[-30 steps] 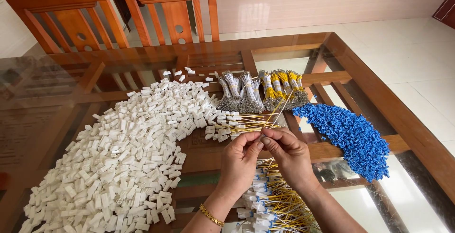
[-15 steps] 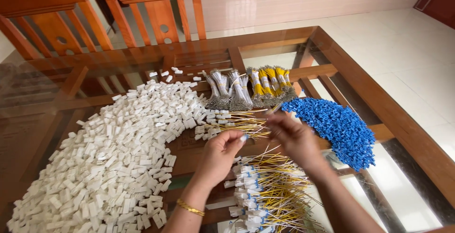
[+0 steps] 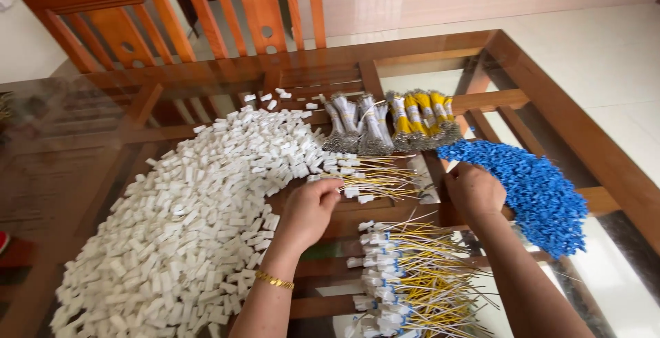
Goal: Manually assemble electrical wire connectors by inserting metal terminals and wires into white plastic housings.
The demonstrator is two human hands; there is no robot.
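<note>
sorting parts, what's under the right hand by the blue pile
The right hand rests on the near edge of the blue pile, covering some blue pieces. Whether its fingers pinch one is hidden. The glass table lies beneath.

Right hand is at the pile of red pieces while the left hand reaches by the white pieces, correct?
Not quite: the head view shows the right hand at a pile of blue pieces, not red. The left hand does reach by the white pieces.
</note>
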